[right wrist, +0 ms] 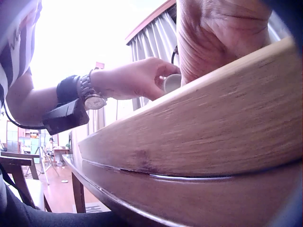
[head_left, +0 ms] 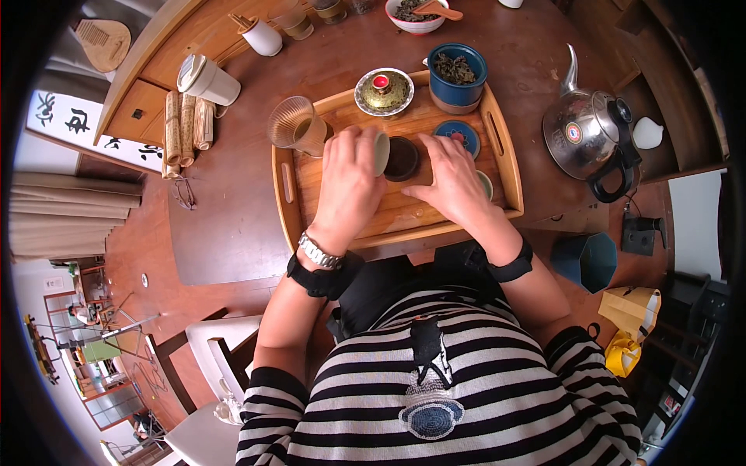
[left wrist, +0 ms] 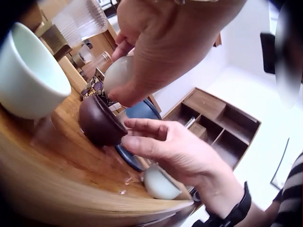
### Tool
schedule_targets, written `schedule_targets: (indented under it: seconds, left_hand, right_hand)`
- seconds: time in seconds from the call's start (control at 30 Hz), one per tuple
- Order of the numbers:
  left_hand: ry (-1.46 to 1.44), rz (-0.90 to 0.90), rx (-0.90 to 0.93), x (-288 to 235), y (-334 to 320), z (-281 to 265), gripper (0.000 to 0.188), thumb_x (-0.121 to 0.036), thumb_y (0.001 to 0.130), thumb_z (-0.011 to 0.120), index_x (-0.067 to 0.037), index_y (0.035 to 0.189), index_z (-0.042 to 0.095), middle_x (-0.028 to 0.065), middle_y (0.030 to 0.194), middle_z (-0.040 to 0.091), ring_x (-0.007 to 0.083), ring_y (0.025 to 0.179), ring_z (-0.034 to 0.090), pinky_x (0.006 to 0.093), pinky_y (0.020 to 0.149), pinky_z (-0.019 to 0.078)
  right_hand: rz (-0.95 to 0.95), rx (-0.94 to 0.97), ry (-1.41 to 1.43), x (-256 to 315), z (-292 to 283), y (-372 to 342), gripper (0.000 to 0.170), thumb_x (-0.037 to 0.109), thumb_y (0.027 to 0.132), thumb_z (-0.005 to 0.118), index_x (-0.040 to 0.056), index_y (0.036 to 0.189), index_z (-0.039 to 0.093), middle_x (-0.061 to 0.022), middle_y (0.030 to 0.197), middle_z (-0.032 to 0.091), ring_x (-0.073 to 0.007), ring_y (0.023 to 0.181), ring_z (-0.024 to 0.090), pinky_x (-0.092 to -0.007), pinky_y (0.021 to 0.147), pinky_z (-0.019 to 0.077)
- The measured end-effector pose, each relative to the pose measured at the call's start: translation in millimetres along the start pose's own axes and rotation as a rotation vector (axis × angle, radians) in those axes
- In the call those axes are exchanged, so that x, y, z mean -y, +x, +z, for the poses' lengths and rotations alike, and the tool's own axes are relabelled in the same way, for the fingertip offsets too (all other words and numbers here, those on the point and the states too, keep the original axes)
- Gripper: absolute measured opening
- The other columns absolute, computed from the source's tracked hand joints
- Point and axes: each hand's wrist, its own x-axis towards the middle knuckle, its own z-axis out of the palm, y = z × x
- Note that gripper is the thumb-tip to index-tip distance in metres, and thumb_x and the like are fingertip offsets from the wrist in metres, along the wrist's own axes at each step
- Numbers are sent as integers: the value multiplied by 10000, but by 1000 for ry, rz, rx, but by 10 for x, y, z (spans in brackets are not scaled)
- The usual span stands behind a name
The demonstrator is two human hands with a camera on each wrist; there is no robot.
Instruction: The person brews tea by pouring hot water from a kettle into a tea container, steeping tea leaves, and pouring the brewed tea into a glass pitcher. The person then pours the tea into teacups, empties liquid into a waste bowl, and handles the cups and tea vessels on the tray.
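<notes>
So left hand pinching a pale cup above a wooden tray, right hand loosely open just beside the dark cup between them. Brown table underneath, steel kettle off to their right, beige curtains way out left.

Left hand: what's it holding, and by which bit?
The left hand holds a small pale cup by its sides, gripped between thumb and fingers.

Black brush characters on a white sheet, well left of the left hand, capitals "HO" low below that hand, unreadable round label on a kettle, right of the right hand
</notes>
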Motion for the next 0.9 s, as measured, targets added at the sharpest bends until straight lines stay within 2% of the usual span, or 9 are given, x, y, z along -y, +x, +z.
schedule_targets:
  seconds: [0.03,0.07,0.2,0.37,0.57,0.63,0.9]
  left_hand:
    - [-160,-126,-19,10,-34,3,557,-10,622,652,-2,1149,470,184,1084,469,354,962,491,437,873,404]
    - [-149,-158,-67,26,-67,17,578,-80,586,725,-14,1111,491,171,1050,500,349,954,503,421,833,417]
    - [-214,-309,-38,-3,-273,-25,554,-146,563,764,-17,1044,521,132,923,553,311,927,517,403,808,406]
    - [-184,-301,30,-161,-475,-28,529,-200,562,773,-21,1002,542,113,903,559,294,885,512,394,841,361]
    - [-208,-275,10,-227,-556,103,509,-241,574,764,-16,980,556,120,893,589,282,897,510,410,898,321]
    - [-222,-299,23,-231,-562,115,510,-241,571,765,-15,979,559,125,905,593,283,918,512,418,916,311]
    - [-268,-336,51,-234,-649,241,571,-294,575,763,-6,1030,571,129,947,594,268,1004,496,452,957,259]
  right_hand:
    - [0,2,-4,-12,-4,-7,761,227,601,790,-68,1202,428,-203,1139,503,-338,1095,466,-413,938,365]
    - [0,4,-5,-14,-22,-19,761,227,601,790,-68,1202,428,-203,1139,503,-338,1095,466,-413,938,365]
    - [27,14,-33,-41,-62,-54,783,257,612,783,-65,1222,412,-213,1155,496,-370,1126,443,-421,963,349]
    - [44,41,-35,-34,-65,-66,796,258,613,781,-64,1233,400,-217,1169,492,-378,1147,427,-419,977,340]
    - [-59,31,-54,-35,-14,9,758,212,614,773,-54,1225,412,-206,1138,507,-332,1100,463,-406,944,361]
    - [-23,89,-4,-20,-22,53,744,179,625,759,-14,1247,399,-188,1189,483,-338,1148,430,-415,1019,297]
    - [-81,150,-13,1,-66,187,730,174,610,768,-6,1229,425,-182,1176,504,-321,1123,452,-396,964,341]
